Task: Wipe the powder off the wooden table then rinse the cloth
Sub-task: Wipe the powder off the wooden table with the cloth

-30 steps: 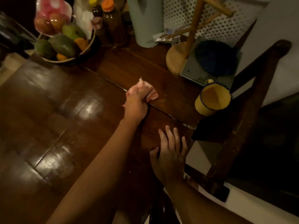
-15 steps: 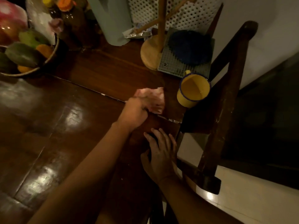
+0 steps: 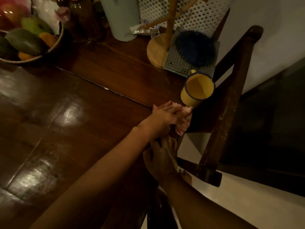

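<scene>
The dark wooden table (image 3: 79, 116) fills the left and middle of the view. My left hand (image 3: 162, 119) grips a bunched pink cloth (image 3: 182, 123) and holds it down at the table's right edge, just in front of a yellow mug. Part of the cloth hangs over the edge. My right hand (image 3: 160, 158) lies at the same edge directly below my left wrist, holding nothing; its fingertips are hidden under the left hand. No powder shows on the dim wood.
A yellow enamel mug (image 3: 197, 90) stands near the edge beside the cloth. Behind it are a wooden stand (image 3: 159, 52), a grey mat with a blue scrubber (image 3: 195, 47), a pale cylinder (image 3: 122, 19), bottles and a fruit bowl (image 3: 29, 42). A dark wooden chair (image 3: 227, 103) stands against the table's right side.
My left hand has swept the cloth rightward along the table seam to the right edge. My right hand has slid from flat on the table to the edge under the left wrist.
</scene>
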